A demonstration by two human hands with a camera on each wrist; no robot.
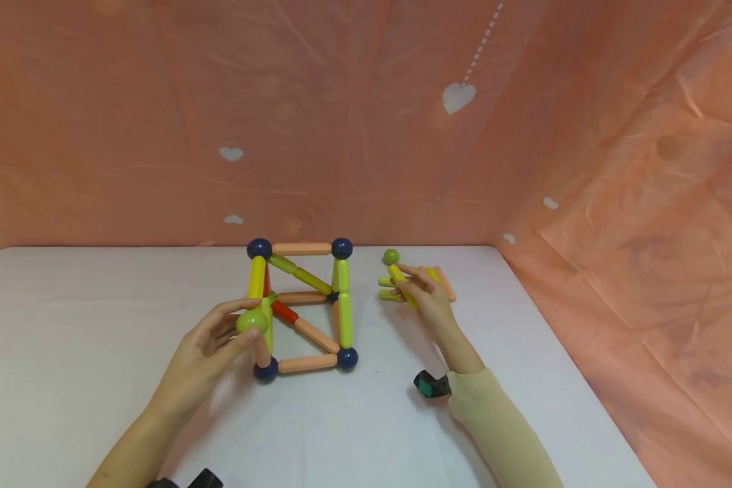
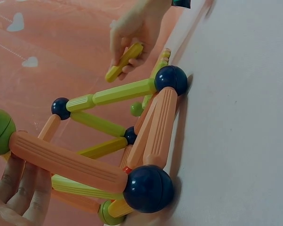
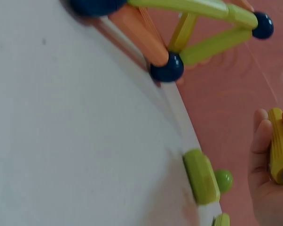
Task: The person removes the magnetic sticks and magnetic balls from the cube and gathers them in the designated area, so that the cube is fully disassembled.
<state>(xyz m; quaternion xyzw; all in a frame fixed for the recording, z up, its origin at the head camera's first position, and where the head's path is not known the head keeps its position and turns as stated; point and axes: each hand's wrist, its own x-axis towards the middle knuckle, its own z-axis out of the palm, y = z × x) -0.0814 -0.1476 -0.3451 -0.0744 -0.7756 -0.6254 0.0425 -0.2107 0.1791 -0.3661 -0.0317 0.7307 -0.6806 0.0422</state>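
A frame of magnetic building sticks and balls (image 1: 308,364) stands on the table, with dark blue balls (image 2: 148,188) at several corners. At its near left corner my left hand (image 1: 204,342) holds a green ball (image 1: 253,322) between thumb and fingers. That ball sits on top of an upright orange stick (image 2: 68,160), which rises from a blue ball. To the right of the frame, my right hand (image 1: 427,298) pinches a yellow stick (image 1: 401,285), raised above the table. Part of that stick is hidden by the fingers in the head view.
Beyond the right hand lies a loose green ball (image 1: 391,256). Several loose sticks (image 1: 444,283), orange, yellow and green, lie under and beside that hand. A pink curtain with hearts (image 1: 366,135) hangs behind the white table (image 1: 97,339) and along its right side.
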